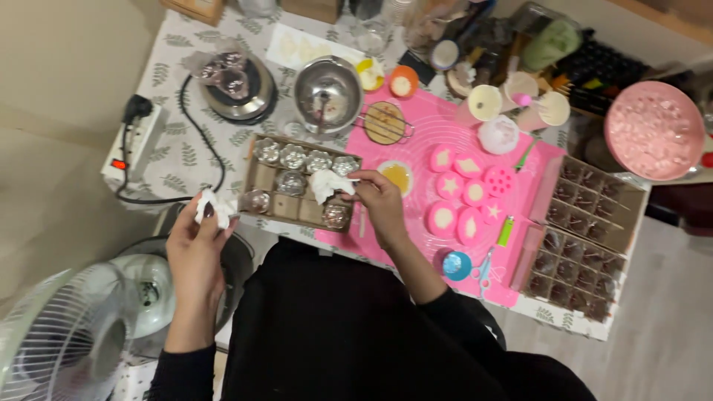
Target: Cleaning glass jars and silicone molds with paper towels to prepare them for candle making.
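Seen from above, a cluttered table carries a cardboard tray of shiny metal moulds. Right hand pinches a white tissue over the tray. Left hand, beside the table edge, grips a crumpled tissue.

Table with leaf-print cloth

On it: pink mat, steel bowl, compartment box, power strip.
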